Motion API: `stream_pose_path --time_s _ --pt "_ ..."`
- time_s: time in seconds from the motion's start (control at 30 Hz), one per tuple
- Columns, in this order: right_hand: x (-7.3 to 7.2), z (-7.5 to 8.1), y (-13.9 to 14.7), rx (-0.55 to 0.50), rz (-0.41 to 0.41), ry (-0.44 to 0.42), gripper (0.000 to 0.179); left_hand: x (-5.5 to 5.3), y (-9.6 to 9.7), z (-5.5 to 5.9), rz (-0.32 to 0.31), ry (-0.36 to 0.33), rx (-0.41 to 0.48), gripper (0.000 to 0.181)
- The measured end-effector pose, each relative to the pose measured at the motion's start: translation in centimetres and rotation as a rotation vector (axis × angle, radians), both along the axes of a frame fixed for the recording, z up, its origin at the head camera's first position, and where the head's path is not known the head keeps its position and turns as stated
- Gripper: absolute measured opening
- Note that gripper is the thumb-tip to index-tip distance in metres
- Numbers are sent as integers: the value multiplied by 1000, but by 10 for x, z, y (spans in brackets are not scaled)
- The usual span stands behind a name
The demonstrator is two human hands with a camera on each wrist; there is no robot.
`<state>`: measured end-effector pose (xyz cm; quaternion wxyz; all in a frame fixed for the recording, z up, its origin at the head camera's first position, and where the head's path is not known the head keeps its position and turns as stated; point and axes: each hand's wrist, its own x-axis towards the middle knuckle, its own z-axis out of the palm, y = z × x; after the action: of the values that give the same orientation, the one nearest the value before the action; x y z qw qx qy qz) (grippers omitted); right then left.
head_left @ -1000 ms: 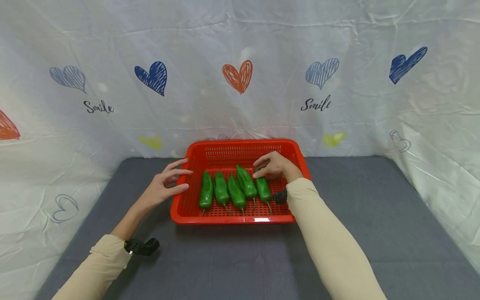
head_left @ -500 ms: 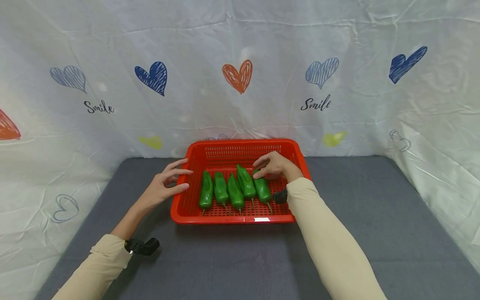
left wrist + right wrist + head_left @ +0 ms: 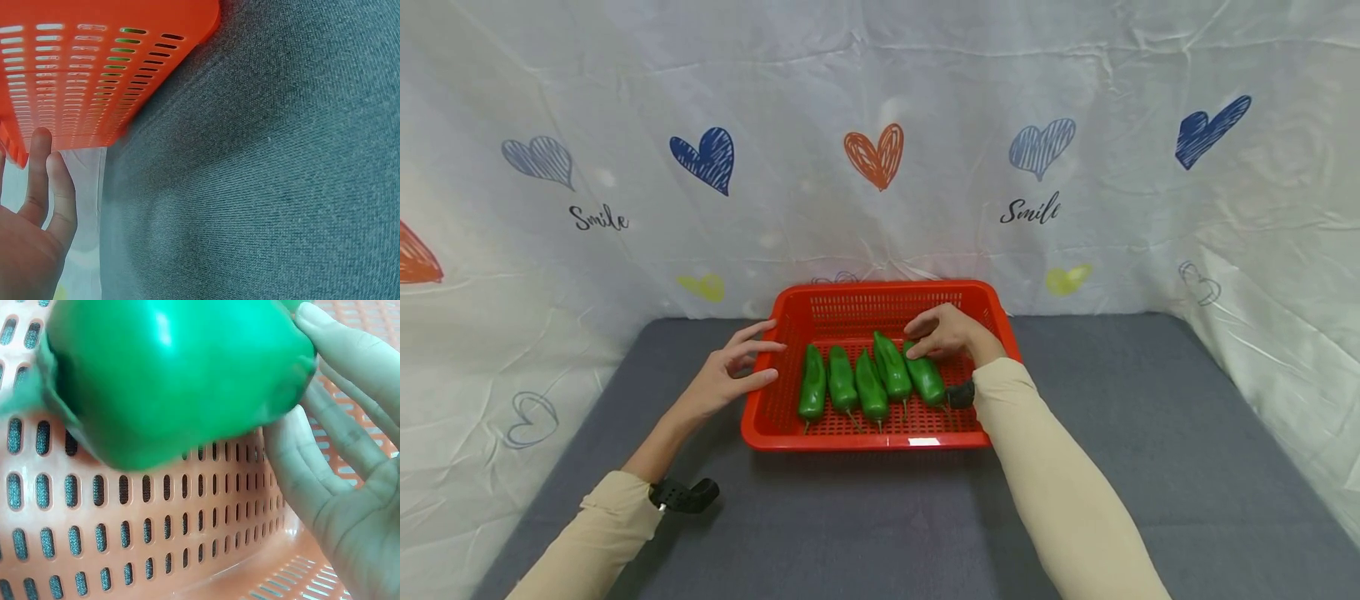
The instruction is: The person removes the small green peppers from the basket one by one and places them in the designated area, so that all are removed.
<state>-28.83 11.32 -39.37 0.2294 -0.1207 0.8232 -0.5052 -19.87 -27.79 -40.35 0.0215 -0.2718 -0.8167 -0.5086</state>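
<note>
Several long green peppers lie side by side, stems toward me, in a red plastic basket (image 3: 850,442). My right hand (image 3: 951,332) reaches over the basket's right side and pinches the tip end of the rightmost green pepper (image 3: 925,380) between thumb and fingers. Up close in the right wrist view, that pepper (image 3: 175,375) hangs across the slotted basket floor, its stem end tilted away from the hand. At the basket's left rim rests my left hand (image 3: 721,379), thumb and fingers spread. In the left wrist view its fingers (image 3: 39,178) extend straight beside the slotted outer wall.
The basket stands on a dark grey cloth-covered table (image 3: 865,525), near its back edge. Behind hangs a white curtain (image 3: 955,125) printed with hearts and words. A black strap device (image 3: 685,495) sits on the left wrist.
The rightmost pepper has turned slightly, its stem end shifting right and its tip left, in my right hand. A middle pepper's stem end has shifted a little left. My left hand stays put.
</note>
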Motion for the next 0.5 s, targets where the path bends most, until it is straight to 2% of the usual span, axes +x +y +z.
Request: stream_pose_path --time_s 0.13,0.37,0.5 --pt "1 0 0 26 2 -12 47 0 0 0 -3 -9 6 40" --pt "1 3 1 179 83 28 50 0 0 0 -3 -9 4 39" --pt "1 4 1 188 97 18 48 0 0 0 -1 -11 5 39"
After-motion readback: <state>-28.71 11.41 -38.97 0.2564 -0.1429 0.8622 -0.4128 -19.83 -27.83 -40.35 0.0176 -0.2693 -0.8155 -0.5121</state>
